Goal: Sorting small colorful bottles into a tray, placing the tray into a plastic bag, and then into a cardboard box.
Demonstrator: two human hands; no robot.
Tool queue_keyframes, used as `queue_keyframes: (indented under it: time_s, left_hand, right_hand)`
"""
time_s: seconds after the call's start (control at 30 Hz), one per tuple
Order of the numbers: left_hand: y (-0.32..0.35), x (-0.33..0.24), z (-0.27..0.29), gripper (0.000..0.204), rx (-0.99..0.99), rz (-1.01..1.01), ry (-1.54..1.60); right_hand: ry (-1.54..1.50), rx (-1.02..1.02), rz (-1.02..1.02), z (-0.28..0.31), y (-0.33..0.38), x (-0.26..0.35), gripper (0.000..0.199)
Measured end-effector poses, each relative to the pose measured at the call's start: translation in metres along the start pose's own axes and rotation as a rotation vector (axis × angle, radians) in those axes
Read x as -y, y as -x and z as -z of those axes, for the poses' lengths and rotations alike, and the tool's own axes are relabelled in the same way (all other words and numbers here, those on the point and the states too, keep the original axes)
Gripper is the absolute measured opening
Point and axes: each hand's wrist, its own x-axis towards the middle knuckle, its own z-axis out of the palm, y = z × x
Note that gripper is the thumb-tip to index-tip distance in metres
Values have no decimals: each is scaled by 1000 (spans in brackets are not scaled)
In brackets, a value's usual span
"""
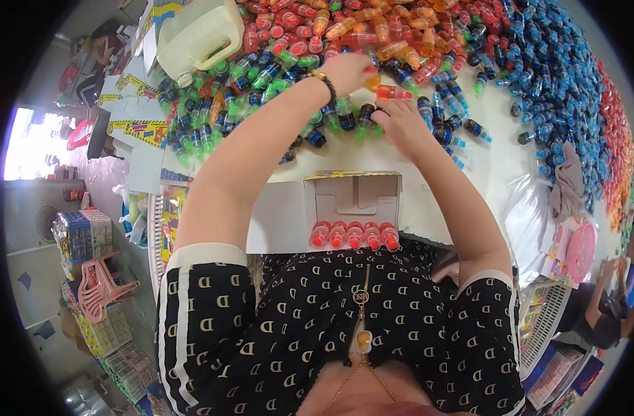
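Observation:
My left hand (348, 75) reaches across the table, slightly blurred, fingers bent around a small orange bottle (374, 82). Just right of it, my right hand (402, 125) curls with its fingertips on a small red bottle (392, 92) lying sideways. Small bottles with dark labels (345, 114) and green caps lie under and between the hands. Close to my body stands an open cardboard display box (355, 201), its white flap spread to the left. A front row of several red bottles (355, 236) stands in it, caps toward me.
Heaps of bottles cover the far table: green (199, 132), red and orange (372, 24), blue (552, 76). A pale plastic jug (200, 38) lies at the far left near flattened boxes (133, 128). At right are a grey cloth (568, 184) and a pink round item (580, 253).

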Motion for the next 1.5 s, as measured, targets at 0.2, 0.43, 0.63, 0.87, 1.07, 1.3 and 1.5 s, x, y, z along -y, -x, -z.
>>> queue_keyframes:
  time_s: [0.2, 0.43, 0.63, 0.87, 1.07, 1.3, 1.5]
  left_hand:
    - [48, -3, 44, 27, -124, 351, 506]
    - [61, -18, 32, 31, 107, 442, 109]
    - [29, -19, 1, 29, 198, 392, -158]
    - [37, -14, -38, 26, 190, 299, -9]
    - [31, -35, -19, 23, 120, 353, 65]
    - [35, -41, -33, 29, 111, 419, 81]
    - [32, -27, -39, 33, 200, 394, 87]
  right_hand:
    - [-31, -33, 116, -1, -1, -7, 36]
    - [-148, 32, 315, -3, -9, 12, 34]
    - [-316, -16, 63, -13, -3, 16, 30]
    - [-355, -212, -185, 4, -10, -12, 20]
    - [40, 124, -720, 8, -31, -73, 27]
    - [-36, 182, -834, -2, -39, -93, 32]
    - [-125, -320, -602, 16, -32, -78, 25]
